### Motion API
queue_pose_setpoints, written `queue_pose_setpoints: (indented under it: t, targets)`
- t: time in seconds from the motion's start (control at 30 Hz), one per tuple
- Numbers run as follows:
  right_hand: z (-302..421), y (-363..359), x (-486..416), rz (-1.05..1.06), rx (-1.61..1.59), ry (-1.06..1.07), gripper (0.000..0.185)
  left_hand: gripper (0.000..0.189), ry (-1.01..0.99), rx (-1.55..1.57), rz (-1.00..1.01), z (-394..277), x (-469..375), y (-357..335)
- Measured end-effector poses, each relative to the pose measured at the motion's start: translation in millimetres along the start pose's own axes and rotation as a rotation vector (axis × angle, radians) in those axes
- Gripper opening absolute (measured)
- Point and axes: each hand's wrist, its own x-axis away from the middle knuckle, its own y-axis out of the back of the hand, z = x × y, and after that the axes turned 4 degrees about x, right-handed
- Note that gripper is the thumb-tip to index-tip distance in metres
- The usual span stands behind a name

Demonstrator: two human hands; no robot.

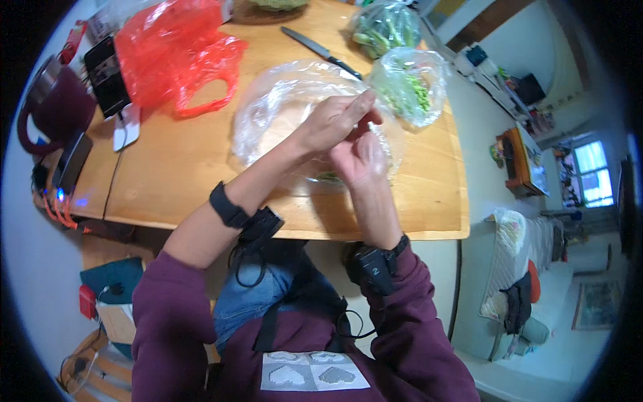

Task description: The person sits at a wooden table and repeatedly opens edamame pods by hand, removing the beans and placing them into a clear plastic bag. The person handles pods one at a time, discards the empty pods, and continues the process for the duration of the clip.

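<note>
My left hand (pixel 331 123) and my right hand (pixel 362 156) are close together above a large clear plastic bag (pixel 266 110) spread on the wooden table. The left fingers reach across over the right fingertips. Both sets of fingers are partly hidden, and I cannot tell whether anything small is between them. A bit of green (pixel 327 176) shows by the near edge of the bag, below my hands. Just beyond them to the right sits an open clear bag (pixel 409 88) with small green pieces in it. A knife with a black handle (pixel 344 65) lies behind the spread bag.
A clear bag of green vegetables (pixel 387 32) stands at the far right of the table (pixel 166 186). Leftward are a red plastic bag (pixel 166 55), a propped phone (pixel 106 78) and a maroon kettle (pixel 63 103). Black devices with cables are strapped to both my forearms.
</note>
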Motion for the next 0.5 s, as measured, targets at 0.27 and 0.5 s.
queue_pose_setpoints:
  t: [0.27, 0.5]
  targets:
    - [146.0, -35.7, -44.1, -0.003, 0.228, 0.36, 0.041, 0.042, -0.211, 0.0, -0.312, -2.0, -8.0, 14.5]
    - [200.3, -60.6, -99.4, -0.264, 1.318, 0.616, 0.048, 0.045, -0.098, -0.005, -0.311, 12.2, -10.6, 24.7]
